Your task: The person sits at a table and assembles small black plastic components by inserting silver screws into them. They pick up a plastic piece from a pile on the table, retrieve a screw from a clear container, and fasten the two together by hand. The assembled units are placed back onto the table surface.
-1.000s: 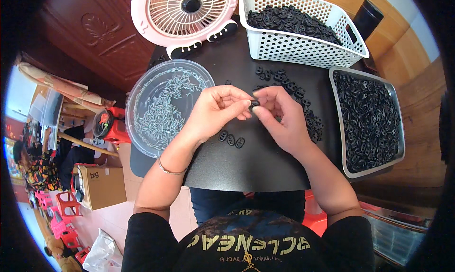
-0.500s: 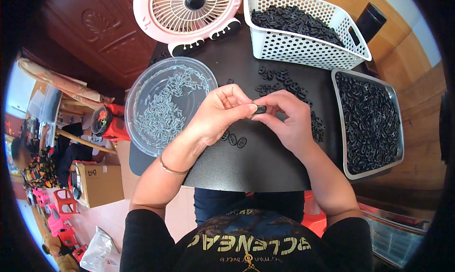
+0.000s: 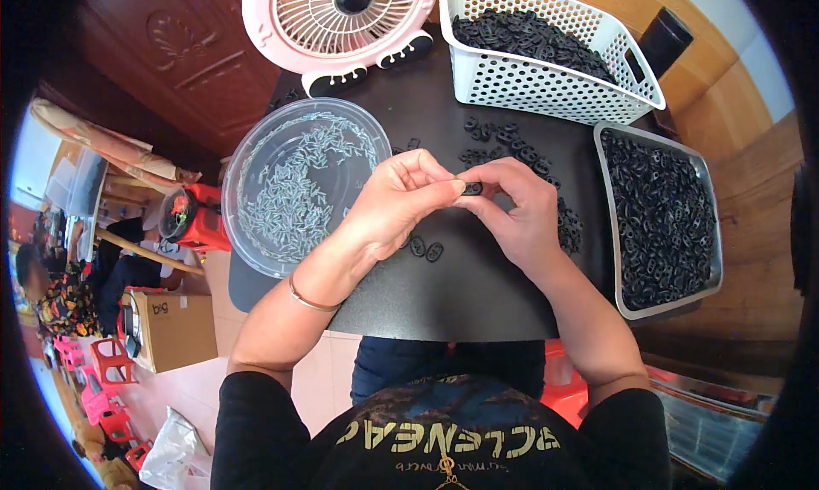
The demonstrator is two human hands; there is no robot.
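Observation:
Above the middle of the black table, my right hand (image 3: 522, 213) pinches a small black oval plastic piece with holes (image 3: 473, 188) between thumb and fingers. My left hand (image 3: 399, 198) is closed in a pinch against the left end of that piece; whatever its fingertips hold is hidden. Under my left wrist lie a few loose oval pieces (image 3: 434, 251). More black pieces (image 3: 525, 153) are scattered behind and beside my right hand. To the left, a round clear tub (image 3: 241, 244) contains many small silvery metal pins or screws (image 3: 290, 208).
A white perforated basket (image 3: 546, 98) heaped with black pieces stands at the back right. In front of it is a metal-rimmed tray (image 3: 627, 311) full of similar pieces. A pink fan (image 3: 307, 59) stands at the back left. A person, a cardboard box (image 3: 181, 330) and red stools (image 3: 111, 362) are farther left.
The black piece has turned slightly between my fingers, and my right fingers now cover more of it. Both hands stay at nearly the same place. The whole view has shifted a little.

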